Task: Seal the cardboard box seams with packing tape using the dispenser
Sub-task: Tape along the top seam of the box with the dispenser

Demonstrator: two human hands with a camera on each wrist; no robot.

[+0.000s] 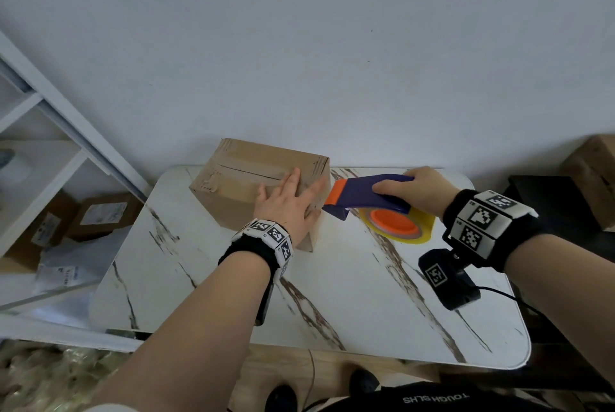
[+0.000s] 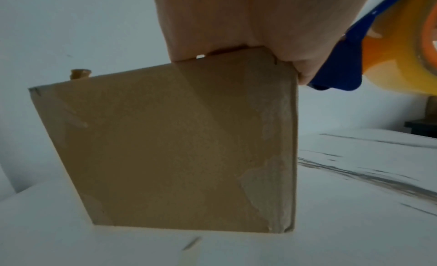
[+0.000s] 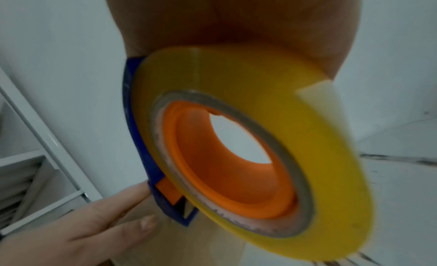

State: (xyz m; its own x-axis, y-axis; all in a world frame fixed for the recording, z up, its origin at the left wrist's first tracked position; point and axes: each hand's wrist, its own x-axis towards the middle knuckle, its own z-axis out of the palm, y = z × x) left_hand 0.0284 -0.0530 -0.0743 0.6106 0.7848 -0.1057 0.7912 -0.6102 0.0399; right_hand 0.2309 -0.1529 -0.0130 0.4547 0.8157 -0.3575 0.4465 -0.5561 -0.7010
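Note:
A brown cardboard box [image 1: 233,188] with old tape strips stands at the back left of the white marble table [image 1: 332,295]. My left hand [image 1: 296,192] lies flat on the box's top right corner, fingers straight and the thumb along the right edge. In the left wrist view the palm [image 2: 236,23] presses on the box [image 2: 177,148]. My right hand [image 1: 399,183] grips the blue handle of the tape dispenser [image 1: 362,193]. Its orange nose sits at the box's right top edge. The yellow tape roll [image 3: 331,176] on its orange hub fills the right wrist view, the left hand's fingers [image 3: 106,214] beside the dispenser's blade end.
A white shelf unit [image 1: 50,132] with several small cardboard parcels stands left of the table. Another cardboard box [image 1: 595,172] sits on a dark stand at the far right. A white wall is close behind the box. The table's near half holds nothing but my forearms.

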